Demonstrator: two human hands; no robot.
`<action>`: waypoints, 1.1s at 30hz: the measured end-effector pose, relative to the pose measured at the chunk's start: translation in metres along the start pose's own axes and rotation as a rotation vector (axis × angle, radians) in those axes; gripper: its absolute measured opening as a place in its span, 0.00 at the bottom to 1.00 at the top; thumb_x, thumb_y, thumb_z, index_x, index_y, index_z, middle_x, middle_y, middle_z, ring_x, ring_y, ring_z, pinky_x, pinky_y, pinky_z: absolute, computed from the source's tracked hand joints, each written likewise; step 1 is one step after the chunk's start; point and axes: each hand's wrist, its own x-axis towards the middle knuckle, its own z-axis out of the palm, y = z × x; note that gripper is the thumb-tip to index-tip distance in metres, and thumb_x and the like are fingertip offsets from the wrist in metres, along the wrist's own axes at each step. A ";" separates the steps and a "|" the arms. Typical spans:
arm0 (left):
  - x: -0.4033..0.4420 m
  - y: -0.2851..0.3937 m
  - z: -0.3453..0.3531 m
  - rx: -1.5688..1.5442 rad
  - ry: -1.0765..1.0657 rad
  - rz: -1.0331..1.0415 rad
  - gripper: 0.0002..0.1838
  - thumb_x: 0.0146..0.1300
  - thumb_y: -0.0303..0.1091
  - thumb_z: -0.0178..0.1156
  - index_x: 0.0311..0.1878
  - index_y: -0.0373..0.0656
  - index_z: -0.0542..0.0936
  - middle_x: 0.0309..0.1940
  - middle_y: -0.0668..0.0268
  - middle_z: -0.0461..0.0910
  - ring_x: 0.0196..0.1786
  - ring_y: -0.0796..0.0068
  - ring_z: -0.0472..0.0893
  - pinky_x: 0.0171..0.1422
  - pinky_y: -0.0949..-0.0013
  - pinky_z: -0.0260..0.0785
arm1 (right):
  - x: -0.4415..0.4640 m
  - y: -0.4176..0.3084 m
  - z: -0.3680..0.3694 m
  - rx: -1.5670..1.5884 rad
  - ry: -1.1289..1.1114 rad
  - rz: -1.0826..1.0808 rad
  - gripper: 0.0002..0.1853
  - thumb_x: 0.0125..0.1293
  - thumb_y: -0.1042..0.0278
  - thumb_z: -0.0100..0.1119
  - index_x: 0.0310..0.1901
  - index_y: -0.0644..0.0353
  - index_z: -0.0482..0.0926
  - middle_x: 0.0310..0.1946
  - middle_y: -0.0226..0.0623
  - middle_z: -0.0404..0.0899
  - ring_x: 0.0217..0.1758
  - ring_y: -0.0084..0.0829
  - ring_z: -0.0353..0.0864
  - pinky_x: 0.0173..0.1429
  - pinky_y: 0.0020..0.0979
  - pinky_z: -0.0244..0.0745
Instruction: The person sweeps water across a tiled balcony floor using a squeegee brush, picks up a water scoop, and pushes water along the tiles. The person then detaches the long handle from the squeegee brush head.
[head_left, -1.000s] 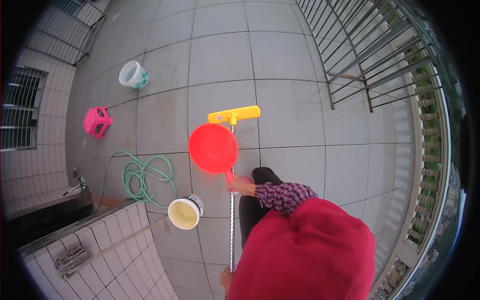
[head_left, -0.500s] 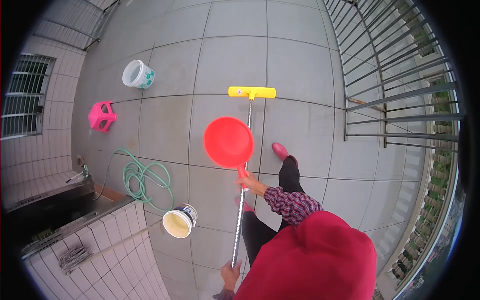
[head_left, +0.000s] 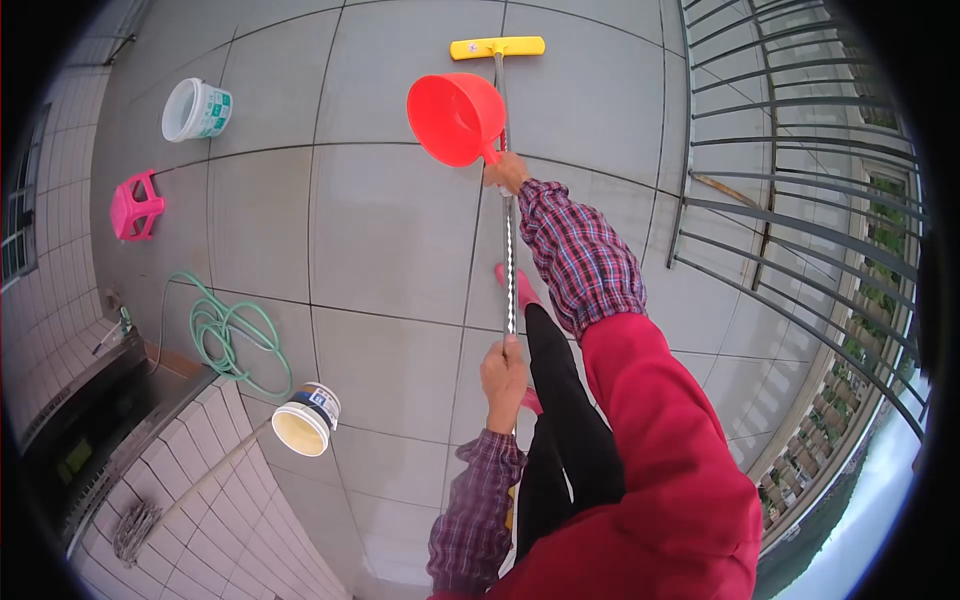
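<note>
A red plastic water dipper [head_left: 455, 120] is held by my right hand [head_left: 507, 172], whose fingers close around its short handle and the pole beside it. The long silver pole belongs to a floor squeegee with a yellow T-shaped head [head_left: 497, 47], lying across the tiles at the far end. My left hand [head_left: 503, 380] is wrapped round the pole's lower part, nearer my body. The bowl of the dipper tilts toward the left, and its inside shows nothing. Part of the pole is hidden behind the dipper and my right hand.
To the left stand a white bucket [head_left: 197, 110], a pink stool [head_left: 136, 205], a coiled green hose [head_left: 235, 340] and a second bucket [head_left: 307, 420]. A mop [head_left: 137, 530] leans by the tiled sink wall. Metal railings [head_left: 790, 170] run along the right.
Both arms have stretched forward, carrying the dipper and squeegee away from my body. My left hand is farther up in view. Buckets, stool and hose appear shifted left as my view moves.
</note>
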 end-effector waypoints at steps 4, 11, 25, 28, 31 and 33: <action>-0.051 -0.039 0.012 0.054 -0.123 -0.162 0.19 0.59 0.44 0.45 0.23 0.36 0.69 0.15 0.57 0.68 0.21 0.59 0.69 0.27 0.60 0.58 | -0.030 0.065 0.022 -0.283 -0.136 0.034 0.11 0.35 0.65 0.61 0.21 0.64 0.76 0.18 0.41 0.75 0.22 0.35 0.77 0.27 0.30 0.71; -0.273 -0.177 -0.009 0.233 -0.224 -0.190 0.16 0.57 0.43 0.49 0.26 0.39 0.72 0.17 0.55 0.71 0.23 0.54 0.73 0.27 0.58 0.61 | -0.260 0.234 0.119 -0.064 -0.068 0.328 0.13 0.42 0.66 0.54 0.32 0.61 0.76 0.26 0.47 0.77 0.35 0.46 0.77 0.38 0.36 0.73; -0.419 -0.223 -0.072 0.546 -0.285 -0.190 0.13 0.52 0.43 0.54 0.28 0.42 0.75 0.14 0.57 0.72 0.19 0.53 0.73 0.24 0.58 0.63 | -0.469 0.348 0.168 0.432 -0.077 0.598 0.18 0.37 0.77 0.57 0.36 0.63 0.71 0.22 0.36 0.71 0.20 0.30 0.73 0.21 0.30 0.70; -0.354 -0.197 0.012 0.414 -0.224 -0.077 0.12 0.54 0.42 0.54 0.29 0.42 0.75 0.12 0.56 0.70 0.18 0.54 0.72 0.22 0.58 0.60 | -0.363 0.344 0.094 0.271 -0.037 0.444 0.16 0.36 0.74 0.59 0.33 0.60 0.74 0.24 0.37 0.76 0.23 0.31 0.76 0.25 0.30 0.70; -0.284 -0.157 0.091 0.275 -0.191 0.020 0.15 0.55 0.42 0.53 0.24 0.39 0.72 0.11 0.57 0.67 0.16 0.55 0.68 0.22 0.60 0.58 | -0.269 0.324 0.003 0.137 -0.026 0.329 0.14 0.36 0.69 0.60 0.28 0.64 0.73 0.20 0.38 0.75 0.23 0.33 0.76 0.28 0.29 0.69; -0.252 -0.137 0.128 0.200 -0.183 0.037 0.15 0.56 0.42 0.51 0.25 0.38 0.72 0.13 0.57 0.68 0.19 0.58 0.69 0.25 0.61 0.59 | -0.219 0.346 -0.024 -0.071 -0.010 -0.010 0.14 0.35 0.66 0.62 0.25 0.64 0.74 0.21 0.38 0.75 0.24 0.34 0.76 0.29 0.30 0.70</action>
